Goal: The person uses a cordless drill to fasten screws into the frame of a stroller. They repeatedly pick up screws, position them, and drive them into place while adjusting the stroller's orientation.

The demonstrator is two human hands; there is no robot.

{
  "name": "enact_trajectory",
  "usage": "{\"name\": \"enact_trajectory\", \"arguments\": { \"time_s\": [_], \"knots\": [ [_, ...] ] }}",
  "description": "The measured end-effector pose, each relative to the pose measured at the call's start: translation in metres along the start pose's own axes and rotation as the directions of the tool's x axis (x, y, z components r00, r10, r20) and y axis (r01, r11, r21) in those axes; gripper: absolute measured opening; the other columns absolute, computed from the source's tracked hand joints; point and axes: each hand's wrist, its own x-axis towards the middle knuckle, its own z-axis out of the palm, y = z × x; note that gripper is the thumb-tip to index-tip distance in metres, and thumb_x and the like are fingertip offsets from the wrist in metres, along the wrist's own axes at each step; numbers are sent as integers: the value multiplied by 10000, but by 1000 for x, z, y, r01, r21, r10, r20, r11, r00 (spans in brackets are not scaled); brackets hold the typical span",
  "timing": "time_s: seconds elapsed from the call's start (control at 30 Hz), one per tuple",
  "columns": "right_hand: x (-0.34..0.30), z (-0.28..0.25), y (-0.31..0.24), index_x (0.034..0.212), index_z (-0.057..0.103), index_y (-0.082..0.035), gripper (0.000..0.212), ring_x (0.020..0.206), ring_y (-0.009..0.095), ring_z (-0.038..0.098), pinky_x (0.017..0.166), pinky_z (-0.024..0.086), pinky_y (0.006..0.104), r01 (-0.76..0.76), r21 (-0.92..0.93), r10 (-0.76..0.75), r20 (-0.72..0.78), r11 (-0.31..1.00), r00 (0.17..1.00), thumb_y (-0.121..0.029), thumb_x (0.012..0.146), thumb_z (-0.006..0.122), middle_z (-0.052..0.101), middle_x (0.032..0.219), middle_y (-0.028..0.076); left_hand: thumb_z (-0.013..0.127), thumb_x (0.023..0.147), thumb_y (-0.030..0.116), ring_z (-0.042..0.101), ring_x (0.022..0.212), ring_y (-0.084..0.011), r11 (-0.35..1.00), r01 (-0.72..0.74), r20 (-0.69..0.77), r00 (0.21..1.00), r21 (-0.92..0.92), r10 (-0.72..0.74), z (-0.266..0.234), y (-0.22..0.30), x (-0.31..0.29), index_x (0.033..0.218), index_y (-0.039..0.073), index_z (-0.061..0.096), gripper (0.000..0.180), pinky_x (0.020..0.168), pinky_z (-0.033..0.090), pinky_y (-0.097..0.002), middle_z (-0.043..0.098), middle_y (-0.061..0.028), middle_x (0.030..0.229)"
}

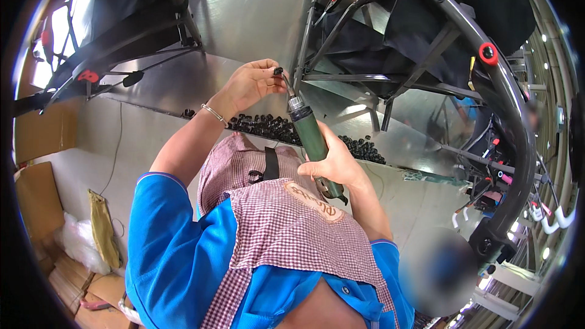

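Screwdriver (312, 140), the green powered kind, stands tilted between your hands, its bit meeting a small black part (278, 71) at the dark frame tube (306, 30); your left hand (253, 82) pinches that part with fingers closed on it; below lies a heap of black pieces (268, 127) along the steel bench (244, 12) edge; your right hand (335, 161) is wrapped tight around the screwdriver's body.

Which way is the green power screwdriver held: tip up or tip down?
Tip up. The right hand grips the green screwdriver low, its bit against the small black part pinched by the left hand.
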Motion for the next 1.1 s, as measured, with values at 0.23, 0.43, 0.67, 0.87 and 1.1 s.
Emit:
{"name": "enact_trajectory", "arguments": {
  "time_s": [0.23, 0.43, 0.67, 0.87, 1.1],
  "knots": [
    [-6, -6, 5, 1465, 303, -26, 1130, 607, 109, 573, 512, 507, 270, 36, -19, -36, -16, 999, 999, -292, 579, 953, 542, 768, 27, 540, 967, 85, 657, 847, -233, 1000, 18, 108, 994, 21, -20, 18, 6, 1, 1014, 11, 581, 97, 841, 530, -379, 659, -125, 980],
    [-9, -8, 3, 1442, 335, -24, 1062, 575, 118, 579, 495, 499, 271, 17, 56, -16, -10, 998, 1000, -241, 598, 941, 549, 757, 37, 572, 954, 97, 659, 818, -215, 986, 37, 174, 983, 166, -66, 21, 15, 11, 1001, 19, 577, 92, 804, 534, -359, 661, -109, 977],
    [-13, -16, -1, 1441, 341, -28, 966, 545, 174, 596, 473, 491, 284, -125, 651, -10, 199, 748, 980, -191, 650, 871, 575, 780, 95, 608, 940, 86, 668, 846, -199, 928, 1, 232, 968, 373, -94, 38, 33, 32, 976, 21, 590, 76, 807, 544, -340, 663, -95, 955],
    [-11, -24, -7, 1411, 356, -23, 909, 513, 191, 594, 458, 488, 295, 87, 536, -89, -23, 840, 996, -256, 688, 856, 579, 778, 104, 538, 965, 28, 692, 839, -222, 886, 133, 338, 891, 444, -303, 65, 16, 57, 996, -5, 578, 60, 844, 573, -353, 671, -128, 934],
    [-40, -34, -13, 1406, 329, -25, 910, 574, 147, 594, 496, 504, 286, 50, 406, -32, -50, 912, 998, -109, 684, 877, 568, 786, 60, 522, 979, 50, 672, 966, -261, 978, 98, 339, 928, 185, -157, 71, 13, 73, 1019, 14, 556, 63, 920, 561, -400, 658, -158, 1041]
  ]
}}
